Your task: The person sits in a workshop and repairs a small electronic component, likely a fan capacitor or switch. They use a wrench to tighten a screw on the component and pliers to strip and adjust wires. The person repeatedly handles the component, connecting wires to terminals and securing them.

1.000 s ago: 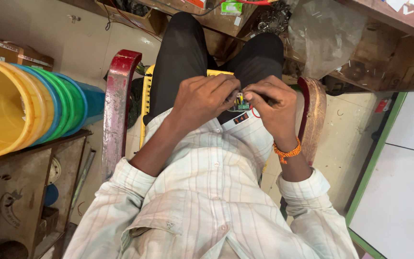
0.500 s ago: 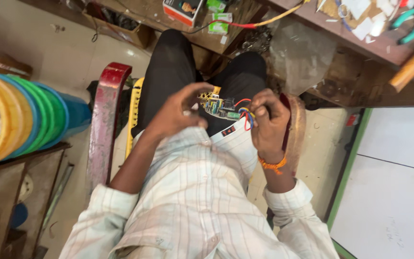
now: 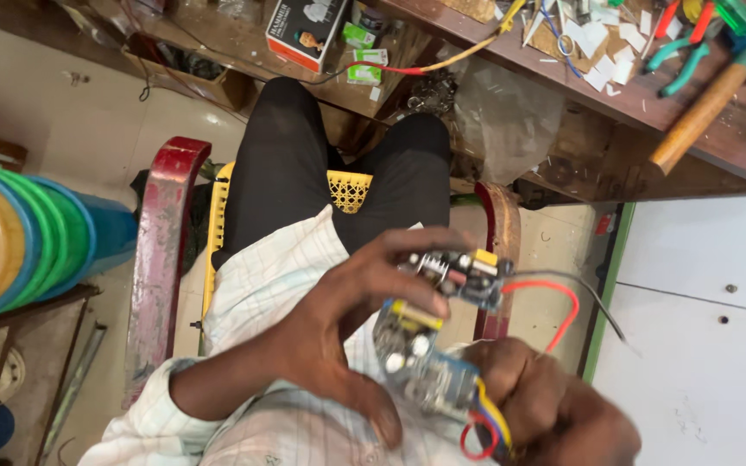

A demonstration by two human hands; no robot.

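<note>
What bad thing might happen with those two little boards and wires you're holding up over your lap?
1. The small circuit board with a yellow block sits only on the left hand fingertips, so it might slip onto the lap.
2. Its loose red wire and grey wire dangle free and could snag or tug.
3. The blue circuit board lies close beneath; the right hand grips it by its looped wires, which may strain.

Both hands have risen from the lap toward the camera. The left hand (image 3: 347,319) has spread open and now pinches a small board (image 3: 459,276); the right hand (image 3: 546,406) grips what looks like a second, blurred board (image 3: 420,358). The workbench (image 3: 563,78) has come into view.
</note>
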